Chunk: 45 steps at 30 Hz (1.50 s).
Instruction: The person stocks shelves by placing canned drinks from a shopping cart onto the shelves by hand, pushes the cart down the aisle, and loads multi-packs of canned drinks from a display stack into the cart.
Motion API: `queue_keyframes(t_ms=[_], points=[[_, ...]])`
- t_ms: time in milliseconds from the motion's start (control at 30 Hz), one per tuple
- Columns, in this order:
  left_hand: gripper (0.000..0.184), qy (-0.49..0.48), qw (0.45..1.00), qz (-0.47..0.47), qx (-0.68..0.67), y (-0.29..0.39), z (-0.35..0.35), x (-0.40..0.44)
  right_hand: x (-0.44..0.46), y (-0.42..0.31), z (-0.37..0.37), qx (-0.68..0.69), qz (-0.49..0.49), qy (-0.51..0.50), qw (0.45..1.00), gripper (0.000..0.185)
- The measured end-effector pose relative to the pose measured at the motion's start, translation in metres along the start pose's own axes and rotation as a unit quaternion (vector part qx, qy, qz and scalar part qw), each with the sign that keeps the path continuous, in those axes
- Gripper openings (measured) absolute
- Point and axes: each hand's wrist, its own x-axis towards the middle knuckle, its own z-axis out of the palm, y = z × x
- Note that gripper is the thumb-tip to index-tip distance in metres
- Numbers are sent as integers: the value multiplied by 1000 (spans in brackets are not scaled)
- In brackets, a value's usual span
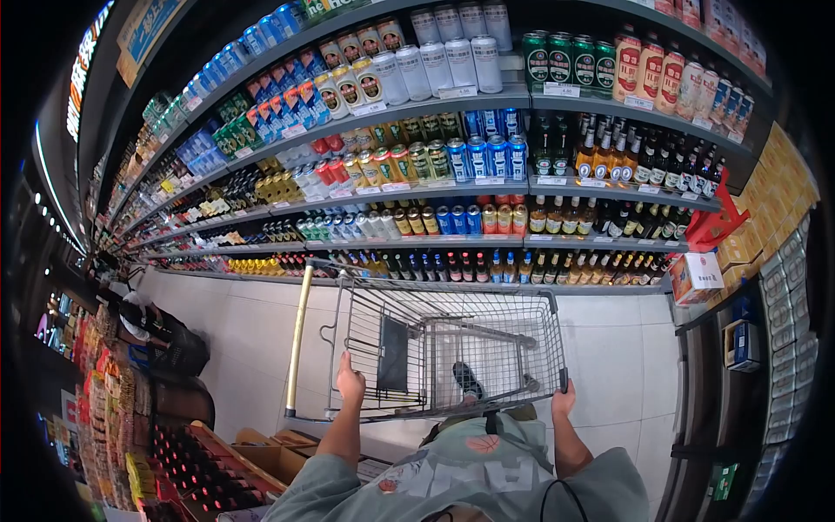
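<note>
A wire shopping cart (496, 348) stands sideways in front of me, with its yellow handle bar (299, 344) at the left. My left hand (350, 379) is closed on the cart's near wire edge, close to the dark panel (394, 352) of the child seat. At the cart's right near corner, my right hand (564, 400) is closed around the corner of the rim. The basket holds nothing that I can make out, and one shoe (467, 380) shows through its wires.
Shelves (417, 193) of cans and bottles curve across the far side. At right stand a white-and-red box (696, 277), stacked cartons (783, 178) and a dark rack (715, 391). Bottle crates (204, 465) are at lower left. A person (156, 326) is farther left.
</note>
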Motion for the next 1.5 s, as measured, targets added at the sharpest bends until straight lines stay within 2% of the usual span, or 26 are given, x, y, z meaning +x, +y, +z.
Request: queue_keyframes(t_ms=[100, 167, 267, 433, 500, 533, 567, 633, 667, 700, 767, 800, 833, 900, 933, 1000, 1033, 1100, 1167, 1300, 1433, 1500], points=[[69, -48, 998, -9, 33, 4, -11, -3, -6, -9, -8, -23, -2, -13, 1000, 57], [76, -60, 996, 23, 64, 0, -6, -1, -6, -14, -12, -31, 2, -14, 999, 57], [81, -114, 992, -2, 49, 6, -12, 1, 3, -9, -6, -32, 26, -18, 999, 56], [89, -137, 989, 9, 45, 19, -17, 1, 14, -8, 0, 6, 17, 3, 1000, 51], [91, -149, 968, 46, 195, 28, -18, -10, 31, -7, -4, -25, 41, -64, 997, 48], [87, -151, 969, 60, 185, 35, -28, -18, 39, -4, -2, -104, 18, -68, 992, 42], [87, -150, 968, 64, 189, 44, -33, -24, 51, 0, 3, -100, 22, -67, 992, 42], [82, -78, 976, 181, 96, 66, -48, -34, 76, 3, 22, -63, 35, -109, 991, 34], [79, -40, 982, 170, 72, 76, -57, -35, 76, -3, 21, -116, -12, -101, 988, 38], [79, -40, 981, 174, 75, 75, -58, -28, 79, -12, 24, -112, -8, -101, 989, 38], [79, 94, 987, 100, 80, 63, -72, -20, 76, -21, 22, -145, 19, -125, 981, 41], [77, 91, 991, 40, 87, 54, -74, -12, 74, -21, 21, -145, 19, -129, 981, 41], [77, 93, 991, 38, 91, 40, -74, -3, 71, -22, 21, -155, 11, -116, 981, 39], [72, -21, 991, -134, 2, 1, -67, 21, 69, -24, 27, -158, 2, -106, 982, 38], [72, -19, 991, -131, 6, -17, -65, 33, 66, -23, 28, -163, -11, -75, 984, 36], [51, -264, 935, -223, -75, -43, -64, 53, 60, -21, 31, -167, -17, -43, 985, 35], [51, -266, 936, -221, -70, -47, -64, 57, 59, -20, 31, -158, -24, -27, 987, 33], [37, -276, 903, -281, -174, -52, -58, 66, 59, -19, 30, -150, -26, -7, 988, 32], [36, -312, 892, -281, -170, -56, -51, 78, 60, -20, 27, -133, 9, -23, 991, 34], [24, -289, 902, -281, -156, -27, -44, 93, 61, -16, 23, -124, 12, -42, 991, 31], [20, -288, 904, -275, -158, -34, -27, 112, 64, -18, 21, -145, -25, -90, 985, 32], [20, -277, 892, -310, -179, -29, -25, 117, 70, -22, 16, -150, -40, -107, 982, 35]])
